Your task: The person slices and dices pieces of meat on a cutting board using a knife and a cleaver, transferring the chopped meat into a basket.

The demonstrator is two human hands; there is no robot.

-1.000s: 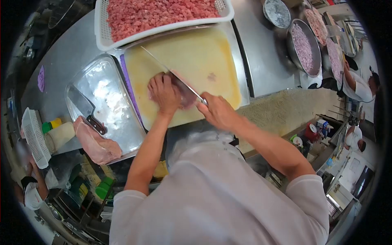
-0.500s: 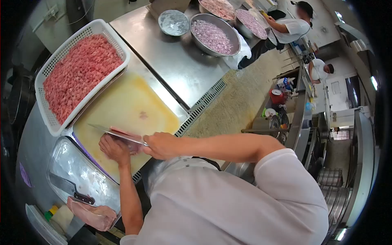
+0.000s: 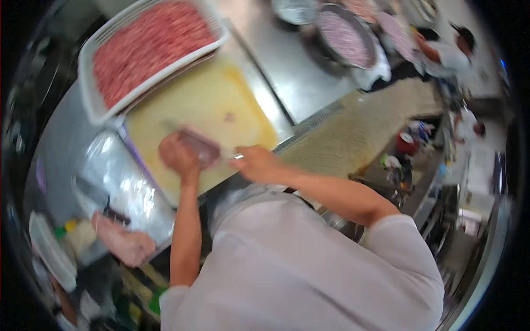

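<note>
A dark pink piece of meat point(image 3: 203, 151) lies on the yellowed cutting board point(image 3: 190, 94), close to its near edge. My left hand point(image 3: 179, 154) is closed over the meat's left side with the fingers curled. My right hand point(image 3: 259, 164) grips a knife point(image 3: 225, 152) by the handle, just right of the meat. The blade is smeared by motion and points left along the meat's far side; whether it touches the meat I cannot tell. A small meat scrap point(image 3: 229, 117) sits farther up the board.
Above the board stands a white basket point(image 3: 88, 83) of ground meat. On the left are a metal tray point(image 3: 130, 171), a second knife point(image 3: 117, 211) and a larger meat piece point(image 3: 122, 241). A bowl of pink chopped food point(image 3: 372, 47) and a person point(image 3: 447, 58) are at upper right.
The camera view has shifted, so the scene sits farther right and higher. My right hand has drawn the knife rightward, away from my left hand, which stays on the meat.
</note>
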